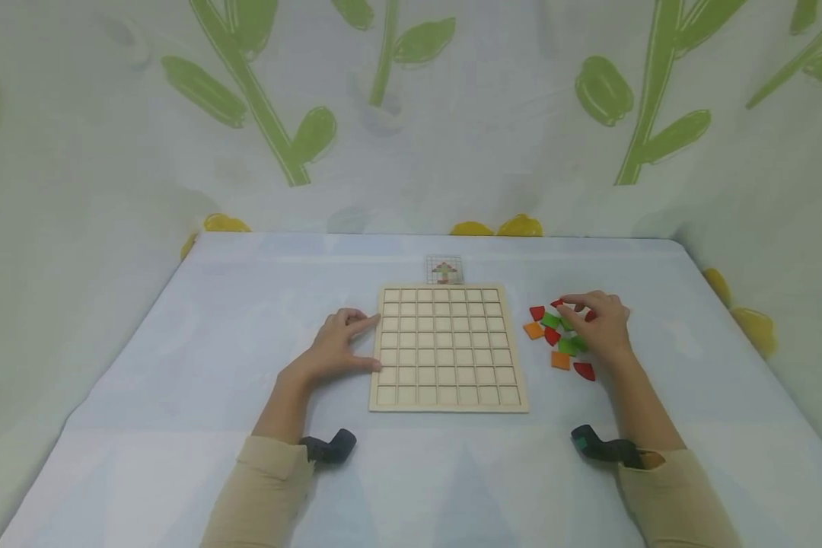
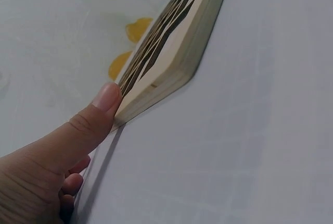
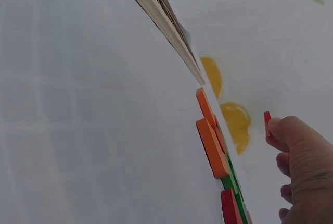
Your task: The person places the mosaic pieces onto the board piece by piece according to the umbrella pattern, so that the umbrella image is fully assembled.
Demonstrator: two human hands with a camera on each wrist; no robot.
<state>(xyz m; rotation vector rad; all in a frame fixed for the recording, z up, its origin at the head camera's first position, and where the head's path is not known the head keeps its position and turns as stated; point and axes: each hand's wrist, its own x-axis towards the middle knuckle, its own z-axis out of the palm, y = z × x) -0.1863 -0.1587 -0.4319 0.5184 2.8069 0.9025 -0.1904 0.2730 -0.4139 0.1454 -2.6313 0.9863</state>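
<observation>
Red piece pinched in right hand
It is held above loose tiles toward the right edge of the tabletop; the grid board, toward the far edge, is touched by the left hand, thumb and forefinger apart.

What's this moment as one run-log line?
left hand: touches pale wooden grid board, left edge; right hand: pinches flat red piece; board's right: loose red wedges, orange squares, green pieces; beyond board: printed pattern card
</observation>
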